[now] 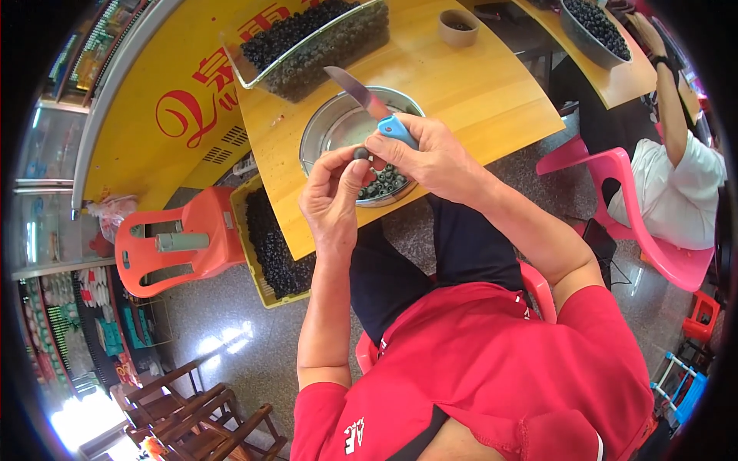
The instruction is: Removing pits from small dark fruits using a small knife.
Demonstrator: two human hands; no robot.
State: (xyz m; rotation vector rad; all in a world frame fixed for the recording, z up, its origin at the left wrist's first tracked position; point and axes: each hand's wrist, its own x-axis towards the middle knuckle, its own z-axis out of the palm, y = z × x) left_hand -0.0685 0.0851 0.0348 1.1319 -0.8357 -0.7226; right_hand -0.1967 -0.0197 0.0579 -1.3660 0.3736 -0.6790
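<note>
My left hand (332,196) pinches a small dark round piece (361,154) between thumb and fingertips; its exact kind is too small to tell. In my right hand (438,157) is a knife (396,131) with a blue handle, its blade pointing up and to the left. The right thumb reaches toward the dark piece, close to the left fingertips. Both hands are over a round metal bowl (342,127) on the wooden table. Small greenish pieces (384,183) with dark edges lie in the near part of the bowl, partly hidden by my hands.
Beyond the bowl stands a clear bin (307,50) full of small dark round pieces. A cup (459,37) sits farther right. Beside the table's left edge, a yellow crate (250,253) holds more dark pieces, near an orange chair (142,265). A co-worker sits on a pink chair (638,200) at right.
</note>
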